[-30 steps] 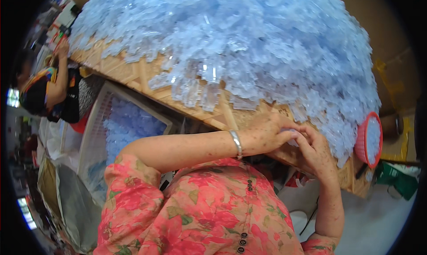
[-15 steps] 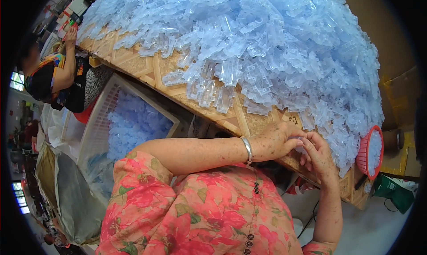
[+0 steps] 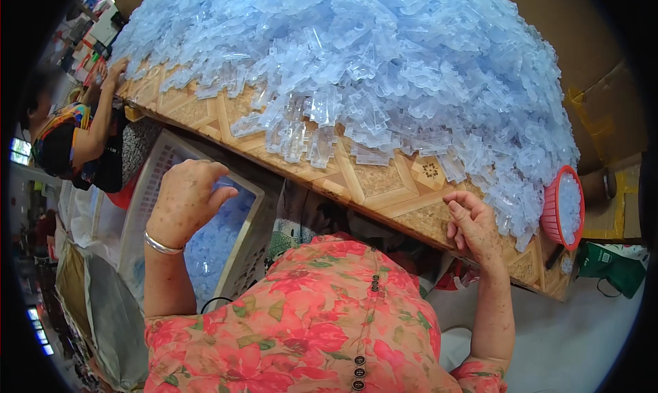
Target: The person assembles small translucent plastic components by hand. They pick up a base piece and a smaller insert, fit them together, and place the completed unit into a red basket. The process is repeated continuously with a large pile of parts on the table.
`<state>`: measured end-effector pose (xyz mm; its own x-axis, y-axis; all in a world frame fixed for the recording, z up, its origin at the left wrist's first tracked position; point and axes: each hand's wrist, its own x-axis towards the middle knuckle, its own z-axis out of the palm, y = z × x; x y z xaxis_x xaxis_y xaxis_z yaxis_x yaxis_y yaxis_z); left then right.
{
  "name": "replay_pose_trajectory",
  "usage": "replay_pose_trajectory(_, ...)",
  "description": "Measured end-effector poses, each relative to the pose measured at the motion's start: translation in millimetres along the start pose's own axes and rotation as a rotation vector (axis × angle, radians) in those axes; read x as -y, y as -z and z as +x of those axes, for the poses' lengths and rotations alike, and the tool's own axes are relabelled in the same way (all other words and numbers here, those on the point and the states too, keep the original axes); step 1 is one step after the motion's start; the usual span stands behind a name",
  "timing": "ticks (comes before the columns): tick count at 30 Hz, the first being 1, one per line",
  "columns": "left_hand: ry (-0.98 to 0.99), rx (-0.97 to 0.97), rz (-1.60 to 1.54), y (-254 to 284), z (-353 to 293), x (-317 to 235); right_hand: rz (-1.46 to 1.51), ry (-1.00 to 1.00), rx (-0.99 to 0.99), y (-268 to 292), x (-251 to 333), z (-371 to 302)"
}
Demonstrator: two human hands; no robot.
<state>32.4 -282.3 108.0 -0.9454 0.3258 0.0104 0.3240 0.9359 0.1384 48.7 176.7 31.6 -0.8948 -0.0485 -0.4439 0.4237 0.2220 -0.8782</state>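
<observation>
My left hand [image 3: 185, 204], a silver bangle on its wrist, is raised over a pale plastic crate [image 3: 159, 161] filled with bluish pieces [image 3: 218, 245]. Its thumb and fingers stand apart, and nothing shows between them. Near the table's front edge, my right hand [image 3: 474, 225] is curled, thumb close to the index finger. Whatever it may hold is hidden. A large heap of clear, bluish plastic pieces [image 3: 411, 70] covers much of the wood-patterned table [image 3: 363, 191]. Several flat, oblong pieces [image 3: 295, 140] lie loose at the heap's near side.
A red plastic basket [image 3: 550, 211] holding similar pieces stands at the table's right end. A green bag [image 3: 610, 269] is beyond it. Cardboard [image 3: 606, 118] rises behind the heap. At the far left, another person [image 3: 86, 139] sits at the same table. A grey sack [image 3: 116, 311] stands beside the crate.
My hands were together at the table edge. The left has swung left over the crate and its fingers have parted; the right stays near the edge, now alone. The other person's arms have shifted.
</observation>
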Motion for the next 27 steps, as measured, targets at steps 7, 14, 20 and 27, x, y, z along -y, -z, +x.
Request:
replay_pose_trajectory(7, -0.325, 0.048, -0.625, -24, 33, -63, -0.075, 0.106, -0.207, -20, 14, -9)
replay_pose_trajectory(14, -0.549, -0.055, -0.740, -77, 90, -148, -0.584, 0.340, -0.516, -29, 11, 9)
replay_pose_trajectory(20, -0.554, -0.064, -0.767, -99, 107, -165, -0.936, 0.413, -0.596, -34, 11, 5)
replay_pose_trajectory(27, -0.555, -0.187, -0.804, -110, 116, -171, -0.797, 0.370, -0.521, -44, 14, -25)
